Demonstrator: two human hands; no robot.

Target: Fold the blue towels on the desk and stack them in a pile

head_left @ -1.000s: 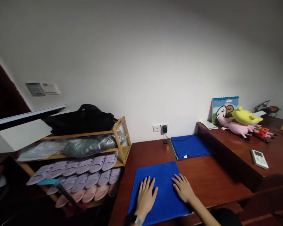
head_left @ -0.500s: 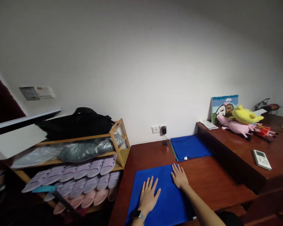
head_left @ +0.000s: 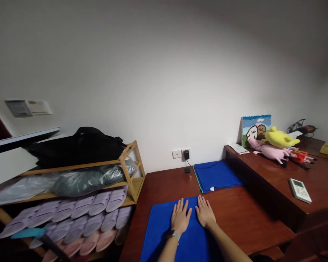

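Observation:
A blue cloth (head_left: 160, 225) lies flat on the reddish-brown desk (head_left: 164, 182). My left hand (head_left: 180, 217) rests palm down on the cloth near its far edge, fingers stretched out, a watch on the wrist. Just to its right, my right hand (head_left: 205, 213) lies flat at the cloth's far right part, fingers extended. Neither hand grips anything. Farther back, near the wall, lies a second blue cloth (head_left: 217, 175), folded, with a green edge on its left and a small white tag.
On the left stands a wooden rack (head_left: 133, 183) with slippers (head_left: 80, 205) and a black bag (head_left: 79, 147). A raised desk section on the right bears plush toys (head_left: 278, 138), a picture (head_left: 255, 129) and a white remote (head_left: 300, 190). A black plug (head_left: 186, 155) sits in the wall socket.
My left hand has slid forward and right over the cloth, closer to my right hand. The view has shifted slightly, with the rack now farther left and the desk lower.

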